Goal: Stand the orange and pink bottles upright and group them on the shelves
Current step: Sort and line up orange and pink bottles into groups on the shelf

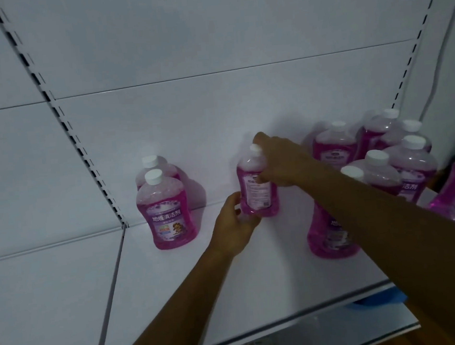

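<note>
Both hands (pixel 231 223) gripping translucent pink bottle (pixel 257 186)

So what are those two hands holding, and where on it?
One pink bottle, standing on the shelf. The left hand grips its lower body near the base; the right hand grips its upper part, fingers reaching over the white cap.

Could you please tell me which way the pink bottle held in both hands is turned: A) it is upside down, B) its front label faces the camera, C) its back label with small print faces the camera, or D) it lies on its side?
C: the held pink bottle stands upright, white cap on top, showing a white small-print label, with the left hand at its base and the right hand near its neck.
</note>
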`<state>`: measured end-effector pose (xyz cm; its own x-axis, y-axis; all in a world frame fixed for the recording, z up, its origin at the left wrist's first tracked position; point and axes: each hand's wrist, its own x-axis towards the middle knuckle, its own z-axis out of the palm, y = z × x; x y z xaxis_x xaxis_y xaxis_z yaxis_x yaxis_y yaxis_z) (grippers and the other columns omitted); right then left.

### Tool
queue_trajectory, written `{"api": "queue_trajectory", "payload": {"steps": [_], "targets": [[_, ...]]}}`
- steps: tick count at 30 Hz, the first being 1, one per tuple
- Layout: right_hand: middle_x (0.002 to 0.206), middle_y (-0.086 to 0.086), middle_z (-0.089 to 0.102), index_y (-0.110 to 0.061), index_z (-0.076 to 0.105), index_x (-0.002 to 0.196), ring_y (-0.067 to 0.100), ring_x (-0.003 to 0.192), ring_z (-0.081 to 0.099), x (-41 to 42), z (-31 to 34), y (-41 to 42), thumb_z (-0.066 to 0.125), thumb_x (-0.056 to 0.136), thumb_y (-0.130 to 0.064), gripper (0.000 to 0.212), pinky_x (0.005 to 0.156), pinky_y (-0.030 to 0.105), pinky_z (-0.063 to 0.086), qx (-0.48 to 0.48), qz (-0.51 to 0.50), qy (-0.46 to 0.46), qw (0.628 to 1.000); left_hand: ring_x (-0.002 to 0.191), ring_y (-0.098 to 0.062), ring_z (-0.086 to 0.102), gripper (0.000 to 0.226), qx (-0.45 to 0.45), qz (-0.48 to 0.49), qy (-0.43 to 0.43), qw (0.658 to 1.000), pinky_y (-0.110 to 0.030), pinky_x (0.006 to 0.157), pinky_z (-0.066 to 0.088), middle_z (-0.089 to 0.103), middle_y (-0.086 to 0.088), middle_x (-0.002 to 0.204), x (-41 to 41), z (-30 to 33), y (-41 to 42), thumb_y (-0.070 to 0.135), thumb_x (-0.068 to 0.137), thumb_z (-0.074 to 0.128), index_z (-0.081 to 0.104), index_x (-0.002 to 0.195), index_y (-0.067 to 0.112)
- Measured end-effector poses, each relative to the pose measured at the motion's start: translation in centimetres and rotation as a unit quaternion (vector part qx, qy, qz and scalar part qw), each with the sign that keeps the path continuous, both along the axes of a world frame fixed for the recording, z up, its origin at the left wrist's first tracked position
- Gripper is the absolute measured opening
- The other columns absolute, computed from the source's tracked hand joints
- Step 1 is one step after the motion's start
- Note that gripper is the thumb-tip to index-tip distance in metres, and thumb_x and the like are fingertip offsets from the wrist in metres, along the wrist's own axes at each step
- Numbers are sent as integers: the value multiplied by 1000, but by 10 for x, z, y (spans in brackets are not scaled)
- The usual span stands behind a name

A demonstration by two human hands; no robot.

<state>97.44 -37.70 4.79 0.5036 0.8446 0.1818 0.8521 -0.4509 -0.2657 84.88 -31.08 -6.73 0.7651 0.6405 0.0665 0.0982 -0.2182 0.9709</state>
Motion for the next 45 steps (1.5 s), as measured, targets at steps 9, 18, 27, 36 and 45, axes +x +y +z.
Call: {"api": "queue_trajectory", "payload": {"steps": [9, 18, 27, 36, 45], "targets": [[106, 1, 61, -19, 53, 111, 20, 91, 57, -14, 10, 25, 84, 67, -23, 54, 79, 33, 49, 21, 110, 64, 992, 104, -4, 56, 60, 87, 61, 5, 994, -5, 69, 44, 56, 14, 118, -37, -8, 13, 31, 79, 77, 46, 129, 29], [104, -1, 57, -14, 57, 115, 18, 92, 54, -5, 1, 45, 85, 65, -12, 57, 67, 20, 40, 64, 160, 87, 981, 104, 22, 48, 60, 89, 59, 3, 994, 1, 78, 40, 48, 38, 117, -47, -14, 12, 32, 85, 73, 36, 129, 48], [107, 10, 56, -19, 55, 125, 23, 94, 53, -16, -18, 80, 86, 65, -23, 68, 79, 30, 42, 107, 162, 49, 980, 128, -3, 36, 81, 131, 78, 6, 988, -22, 103, 36, 38, 19, 142, -49, -15, 23, 40, 84, 70, 22, 149, 33], [111, 4, 60, -23, 50, 125, 26, 98, 57, -22, -18, 85, 81, 71, -38, 64, 83, 37, 48, 96, 140, -1, 985, 132, -5, 31, 85, 101, 67, 25, 992, -23, 104, 32, 33, 14, 150, -48, -22, 29, 43, 85, 68, 16, 151, 33], [96, 3, 60, -19, 51, 103, 26, 87, 59, -30, -11, 61, 72, 74, -44, 44, 70, 29, 43, 62, 127, 4, 990, 104, -3, 59, 65, 21, 59, -41, 997, -14, 75, 50, 58, 12, 119, -28, -15, 16, 31, 76, 82, 43, 128, 33]]}}
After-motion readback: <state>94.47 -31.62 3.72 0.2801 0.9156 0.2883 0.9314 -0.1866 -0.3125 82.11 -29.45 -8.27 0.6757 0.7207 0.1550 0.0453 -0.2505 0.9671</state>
